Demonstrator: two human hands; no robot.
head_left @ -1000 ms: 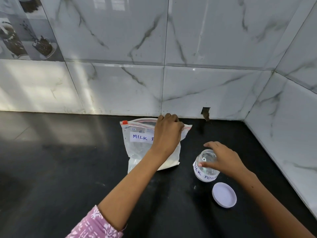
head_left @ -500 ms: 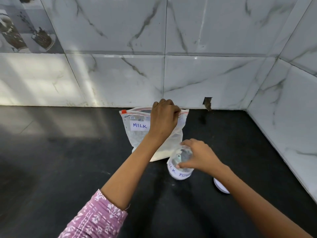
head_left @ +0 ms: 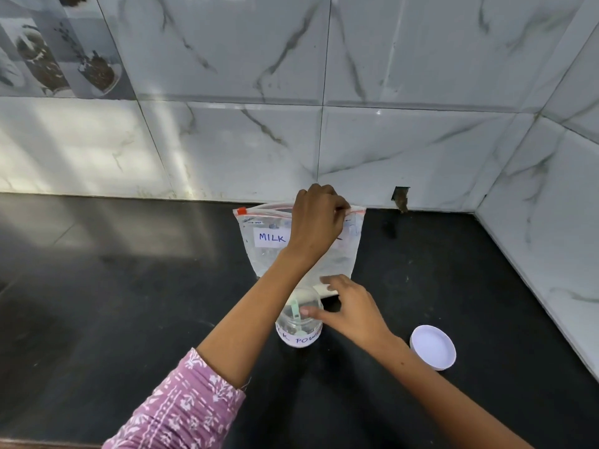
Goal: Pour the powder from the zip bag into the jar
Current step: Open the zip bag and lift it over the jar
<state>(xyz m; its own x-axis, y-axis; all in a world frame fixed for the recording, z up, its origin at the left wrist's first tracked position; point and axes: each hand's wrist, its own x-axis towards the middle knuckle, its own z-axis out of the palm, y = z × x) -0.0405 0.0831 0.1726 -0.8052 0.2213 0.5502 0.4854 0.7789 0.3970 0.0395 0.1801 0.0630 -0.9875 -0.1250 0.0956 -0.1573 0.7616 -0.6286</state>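
Observation:
A clear zip bag (head_left: 269, 254) labelled "MILK" stands upright on the black counter near the back wall, with white powder at its bottom. My left hand (head_left: 319, 222) grips its top edge at the red zip strip. Just in front of the bag stands a clear open jar (head_left: 299, 332) with a handwritten label and a small green scoop inside. My right hand (head_left: 351, 307) rests on the jar's rim, thumb and fingers around its right side. The jar's white lid (head_left: 432, 347) lies flat to the right.
The black counter (head_left: 129, 303) ends at a marble-tiled back wall (head_left: 405, 150) and a side wall (head_left: 557, 238) on the right, forming a corner. A small dark hole (head_left: 401, 197) sits in the wall behind the bag.
My right hand slid the jar left from beside the lid to just in front of the bag. My left hand lifted the bag's top so it stands more upright.

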